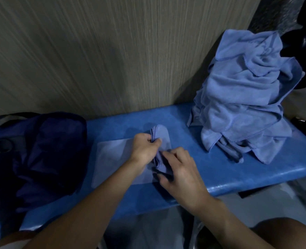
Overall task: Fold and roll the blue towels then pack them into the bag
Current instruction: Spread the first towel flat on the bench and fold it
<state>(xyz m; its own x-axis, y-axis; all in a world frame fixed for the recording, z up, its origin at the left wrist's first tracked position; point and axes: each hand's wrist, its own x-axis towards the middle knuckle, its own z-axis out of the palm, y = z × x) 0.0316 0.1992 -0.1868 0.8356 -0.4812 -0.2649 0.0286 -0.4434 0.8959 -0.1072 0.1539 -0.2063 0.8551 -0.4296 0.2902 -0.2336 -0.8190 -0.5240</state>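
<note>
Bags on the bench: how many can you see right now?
1. The dark navy bag sits at the left end of the blue bench, left of both hands. The towel pile at the right end could hide something behind it.

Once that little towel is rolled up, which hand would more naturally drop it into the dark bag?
Probably the left hand. It already pinches the far end of the towel, and the bag lies on its side of the bench. The right hand would have to cross over.
</note>
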